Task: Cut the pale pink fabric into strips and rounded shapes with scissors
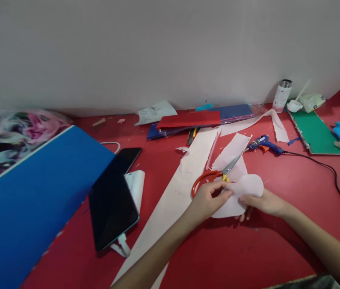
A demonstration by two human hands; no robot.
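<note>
My left hand (207, 200) and my right hand (263, 202) both pinch a pale pink rounded paper cutout (245, 188) just above the red table surface (218, 249). Red-handled scissors (215, 174) lie right behind my left hand, blades pointing up-right, resting on long pale pink paper strips (188, 172). Neither hand grips the scissors.
A blue glue gun (263, 144) with a black cord (338, 184) lies to the right. Two phones (112, 200) and a white power bank (135, 186) sit left, beside a blue board (31, 200). Red and blue sheets (194, 118), a green board (317, 132) and a tumbler (283, 94) line the wall.
</note>
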